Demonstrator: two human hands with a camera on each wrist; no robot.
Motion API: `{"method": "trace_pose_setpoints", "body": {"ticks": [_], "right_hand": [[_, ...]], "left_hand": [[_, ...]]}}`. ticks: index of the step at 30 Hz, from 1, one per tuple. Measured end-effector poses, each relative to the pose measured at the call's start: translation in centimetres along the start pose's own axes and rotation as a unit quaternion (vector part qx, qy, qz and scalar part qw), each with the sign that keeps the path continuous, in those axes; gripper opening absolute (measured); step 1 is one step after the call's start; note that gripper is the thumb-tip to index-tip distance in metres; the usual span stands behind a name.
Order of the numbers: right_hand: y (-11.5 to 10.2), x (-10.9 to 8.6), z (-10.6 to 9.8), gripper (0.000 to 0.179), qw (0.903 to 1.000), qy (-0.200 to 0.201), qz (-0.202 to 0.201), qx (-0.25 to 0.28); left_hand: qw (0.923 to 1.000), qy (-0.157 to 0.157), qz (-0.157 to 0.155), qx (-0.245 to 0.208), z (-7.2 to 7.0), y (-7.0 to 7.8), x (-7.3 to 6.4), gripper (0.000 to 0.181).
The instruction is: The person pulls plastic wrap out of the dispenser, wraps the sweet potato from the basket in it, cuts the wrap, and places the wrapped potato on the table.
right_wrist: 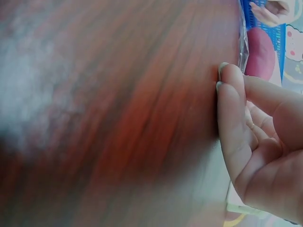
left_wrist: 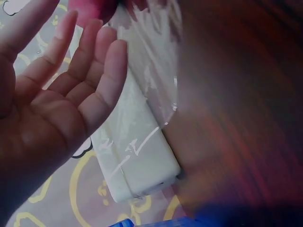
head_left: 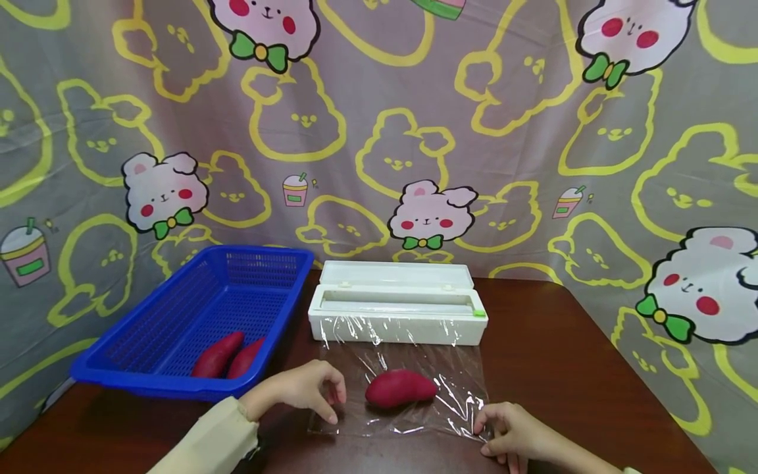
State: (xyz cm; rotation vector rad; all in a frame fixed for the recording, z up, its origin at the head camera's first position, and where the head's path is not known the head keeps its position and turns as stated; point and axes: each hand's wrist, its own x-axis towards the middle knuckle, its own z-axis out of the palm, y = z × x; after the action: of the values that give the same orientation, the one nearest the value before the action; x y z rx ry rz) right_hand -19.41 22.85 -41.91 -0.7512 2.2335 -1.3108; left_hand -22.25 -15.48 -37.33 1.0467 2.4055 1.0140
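Note:
A red-skinned sweet potato (head_left: 401,388) lies on a sheet of clear plastic wrap (head_left: 408,421), which runs forward from a white wrap dispenser (head_left: 397,327) with its lid raised. My left hand (head_left: 314,390) hovers by the sheet's left edge, its fingers loosely bent and nothing between them; the left wrist view shows its palm (left_wrist: 57,104) bare. At the sheet's near right corner, my right hand (head_left: 512,434) pinches the wrap between thumb and fingers. In the right wrist view the fingertips (right_wrist: 227,87) meet at the film's edge, low over the table.
A blue plastic basket (head_left: 172,388) stands at the left, with two more sweet potatoes (head_left: 218,355) inside. The dark wooden table (head_left: 545,355) reaches back to a patterned cloth (head_left: 509,217) hanging behind it. A small green piece (head_left: 479,313) sits at the dispenser's right end.

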Motion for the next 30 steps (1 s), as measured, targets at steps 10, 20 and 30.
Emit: {"method": "trace_pose_setpoints", "body": {"ticks": [10, 20, 30], "right_hand": [[0.2, 0.0, -0.1, 0.013, 0.9998, 0.004, 0.017, 0.008], [0.2, 0.2, -0.3, 0.004, 0.9997, 0.006, -0.023, 0.01], [0.0, 0.3, -0.3, 0.007, 0.9973, 0.017, -0.061, -0.039]], "left_hand": [[0.9912, -0.052, -0.036, 0.116, 1.2, -0.6, -1.6, 0.026], [0.9828, -0.041, -0.025, 0.178, 1.7, -1.3, -1.1, 0.027], [0.9837, -0.027, 0.002, 0.178, 1.5, -1.4, -1.3, 0.016]]}}
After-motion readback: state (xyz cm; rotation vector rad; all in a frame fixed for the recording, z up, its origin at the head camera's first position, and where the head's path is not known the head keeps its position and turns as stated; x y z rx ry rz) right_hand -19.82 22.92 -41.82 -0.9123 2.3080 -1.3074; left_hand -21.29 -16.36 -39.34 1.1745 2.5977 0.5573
